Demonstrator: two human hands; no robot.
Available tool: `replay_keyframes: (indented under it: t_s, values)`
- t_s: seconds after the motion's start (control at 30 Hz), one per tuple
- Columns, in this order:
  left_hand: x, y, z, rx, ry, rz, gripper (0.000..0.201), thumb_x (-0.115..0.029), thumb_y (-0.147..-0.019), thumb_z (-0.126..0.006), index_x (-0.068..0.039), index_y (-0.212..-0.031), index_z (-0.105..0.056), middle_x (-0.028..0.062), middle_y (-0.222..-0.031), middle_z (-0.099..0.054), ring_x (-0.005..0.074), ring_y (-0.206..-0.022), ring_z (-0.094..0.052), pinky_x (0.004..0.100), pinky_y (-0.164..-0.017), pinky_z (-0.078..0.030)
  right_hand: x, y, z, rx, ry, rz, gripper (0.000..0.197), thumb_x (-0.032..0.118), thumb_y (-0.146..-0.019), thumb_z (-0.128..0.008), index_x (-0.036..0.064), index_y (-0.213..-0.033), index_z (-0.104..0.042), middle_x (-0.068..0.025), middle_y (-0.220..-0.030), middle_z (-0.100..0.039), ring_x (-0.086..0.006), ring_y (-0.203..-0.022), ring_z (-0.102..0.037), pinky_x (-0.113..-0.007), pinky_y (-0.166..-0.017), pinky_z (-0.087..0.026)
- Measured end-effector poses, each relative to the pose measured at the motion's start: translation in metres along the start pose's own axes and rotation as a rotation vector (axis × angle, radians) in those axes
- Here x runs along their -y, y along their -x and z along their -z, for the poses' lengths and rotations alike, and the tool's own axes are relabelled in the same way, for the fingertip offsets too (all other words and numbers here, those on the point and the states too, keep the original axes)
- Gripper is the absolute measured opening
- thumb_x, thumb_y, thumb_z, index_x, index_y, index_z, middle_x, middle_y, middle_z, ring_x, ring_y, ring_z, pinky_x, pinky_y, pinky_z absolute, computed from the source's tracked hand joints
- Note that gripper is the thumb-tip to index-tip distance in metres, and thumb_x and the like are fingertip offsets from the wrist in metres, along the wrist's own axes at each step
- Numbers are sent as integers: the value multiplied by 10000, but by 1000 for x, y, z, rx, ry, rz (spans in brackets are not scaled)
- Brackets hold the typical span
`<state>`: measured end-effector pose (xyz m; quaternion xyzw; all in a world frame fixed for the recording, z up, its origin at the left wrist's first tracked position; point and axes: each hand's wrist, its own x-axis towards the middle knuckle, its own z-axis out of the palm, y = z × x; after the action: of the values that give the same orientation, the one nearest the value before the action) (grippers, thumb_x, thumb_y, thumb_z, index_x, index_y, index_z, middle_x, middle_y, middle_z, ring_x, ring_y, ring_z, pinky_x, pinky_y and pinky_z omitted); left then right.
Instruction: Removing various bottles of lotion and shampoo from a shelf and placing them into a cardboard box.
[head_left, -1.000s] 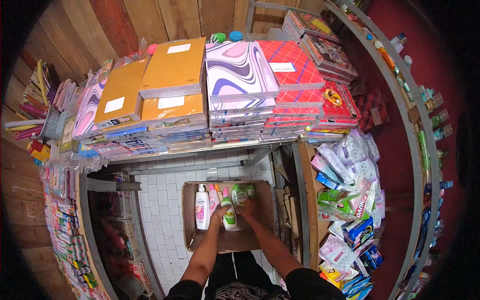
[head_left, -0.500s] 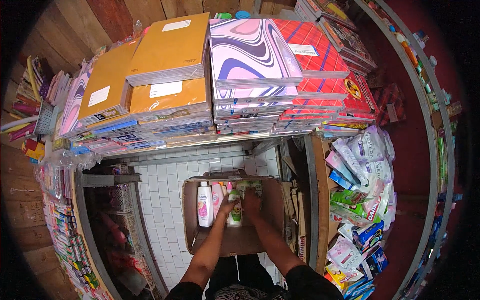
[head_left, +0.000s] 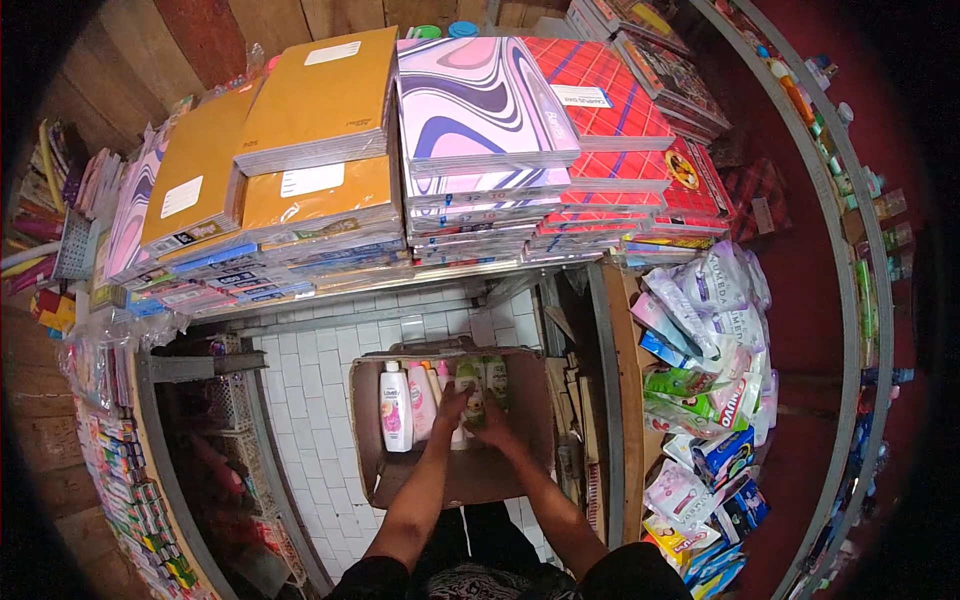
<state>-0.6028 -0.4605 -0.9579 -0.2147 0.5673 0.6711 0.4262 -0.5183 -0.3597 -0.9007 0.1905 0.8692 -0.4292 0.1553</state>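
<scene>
Inside an open cardboard box in front of me, several lotion-type bottles stand in a row along the far side. A tall white bottle with a pink and purple label is leftmost, beside a pink bottle. My left hand is closed round a green-and-white bottle. My right hand is at its lower part, fingers bent against it. The fingers partly hide this bottle. Another green bottle stands just behind, to the right.
Beyond the box is a shelf stacked with brown notebooks, purple-patterned notebooks and red plaid notebooks. Plastic-wrapped packs pile up on the right. Metal frame posts flank the box, over white floor tiles.
My right hand has come from the bottles at the right of the box to the green-and-white bottle in my left hand. That bottle now sits higher in view. The whole view has shifted slightly.
</scene>
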Motion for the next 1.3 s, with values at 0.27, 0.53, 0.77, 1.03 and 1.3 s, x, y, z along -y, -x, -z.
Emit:
replay_keyframes:
  t_s: [0.27,0.53,0.77,1.03,1.3]
  values:
    - [-1,-18,-36,70,-463,-242,633,-383,-877,-559,28,-1321,-375,197,-1212,-539,262,-1126,-516,343,-975,-389,-23,-20,-10,-335,-36,20,634,206,-759,-663,-61,-1257,-376,-288,-1111,-541,-403,-1041,-548,-442,-821,-461]
    - [56,-21,5,-171,-1178,-444,627,-333,-829,-517,-19,-1352,-368,276,-1352,-375,411,-1310,-279,439,-1093,-223,24,-26,5,-249,-128,-157,343,63,-852,-430,-55,-1171,-475,-266,-932,-606,-424,-900,-593,-480,-713,-493]
    - [58,-5,-17,123,-920,-452,498,-212,-813,-482,3,-1262,-471,292,-1330,-386,444,-1258,-325,459,-1104,-193,-7,-29,23,-63,581,-303,400,140,-831,-527,-53,-1181,-494,-227,-1147,-533,-325,-1023,-576,-408,-763,-526]
    - [104,-44,34,-45,-890,-692,384,-198,-828,-478,-39,-1165,-568,286,-1255,-466,435,-1143,-459,450,-1033,-317,29,-35,-4,-346,437,-38,564,165,-814,-523,-122,-1273,-365,-311,-1274,-416,-428,-1153,-455,-441,-966,-412]
    - [80,-13,29,39,-809,-381,378,-152,-809,-485,-55,-1164,-569,241,-1162,-564,370,-1092,-538,415,-922,-429,26,-12,9,-219,230,-122,628,136,-793,-551,-145,-1298,-304,-324,-1302,-362,-463,-1180,-395,-442,-1008,-354]
